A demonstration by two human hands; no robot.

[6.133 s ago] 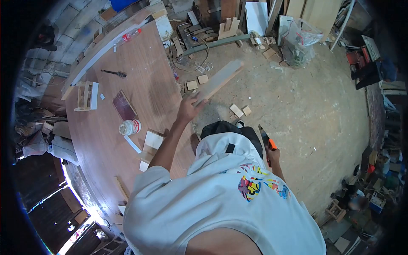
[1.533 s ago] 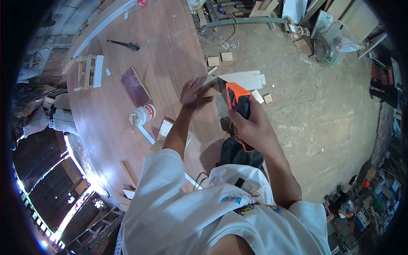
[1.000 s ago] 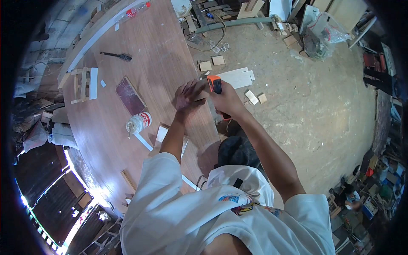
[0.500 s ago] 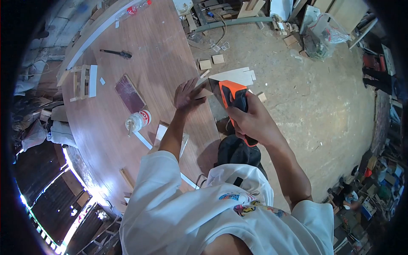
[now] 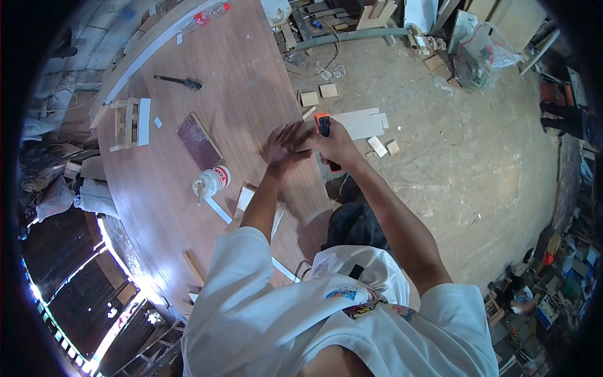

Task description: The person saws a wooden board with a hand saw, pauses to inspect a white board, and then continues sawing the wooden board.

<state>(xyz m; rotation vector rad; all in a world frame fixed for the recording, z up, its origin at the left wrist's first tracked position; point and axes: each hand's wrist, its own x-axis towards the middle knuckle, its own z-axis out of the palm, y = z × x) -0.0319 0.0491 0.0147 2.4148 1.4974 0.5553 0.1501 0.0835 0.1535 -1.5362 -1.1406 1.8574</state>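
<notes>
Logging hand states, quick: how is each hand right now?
Left hand: open and spread, resting on the wooden board at the table edge.
Right hand: closed, holding the orange-and-black saw by its handle.

The left hand (image 5: 287, 146) lies spread near the table's (image 5: 251, 75) edge. Beside it, the right hand (image 5: 340, 148) grips an orange-and-black saw (image 5: 323, 124).

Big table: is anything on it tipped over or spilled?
Yes: the red-capped bottle lies on its side by the far edge of the table, though bottles usually stand. I see no spill. The saw in the right hand looks fine where visible.
</notes>
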